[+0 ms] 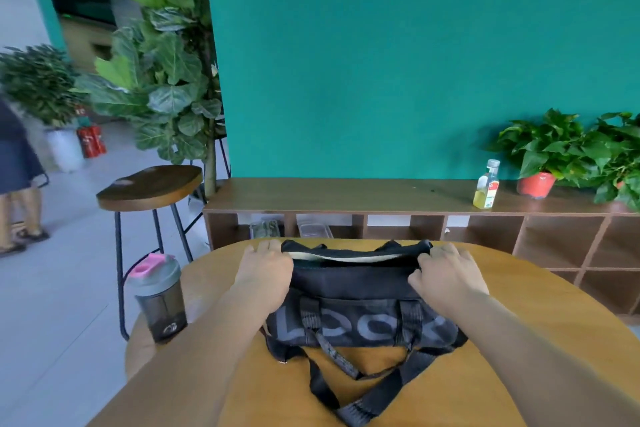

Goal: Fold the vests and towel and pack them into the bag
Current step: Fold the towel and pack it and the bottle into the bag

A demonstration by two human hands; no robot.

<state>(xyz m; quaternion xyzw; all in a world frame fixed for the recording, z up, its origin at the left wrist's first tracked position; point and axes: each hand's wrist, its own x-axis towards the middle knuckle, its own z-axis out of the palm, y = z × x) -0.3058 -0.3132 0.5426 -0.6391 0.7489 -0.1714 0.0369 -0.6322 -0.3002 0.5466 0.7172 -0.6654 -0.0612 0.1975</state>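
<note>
- The black bag (pixel 349 291) lies on the round wooden table (pixel 512 329), its long side towards the person and grey lettering on its near face.
- The left hand (pixel 266 270) holds the bag's left end, fingers curled over the top edge; the thumb is hidden from here.
- The right hand (pixel 446 274) grips the right end, fingers bent tightly around the rim of the opening.
- Between the two hands the top gapes a little, and a strip of pale cloth (pixel 343 256) shows inside; I cannot tell which garment it is.
- The bag's straps (pixel 349 402) trail loose across the table towards the person.
- A grey shaker bottle (pixel 159 298) with a pink lid stands at the table's left edge, apart from the bag.
- Behind, an oil bottle (pixel 486 185) and a potted plant (pixel 540 156) stand on a low wooden shelf unit (pixel 346 196).
</note>
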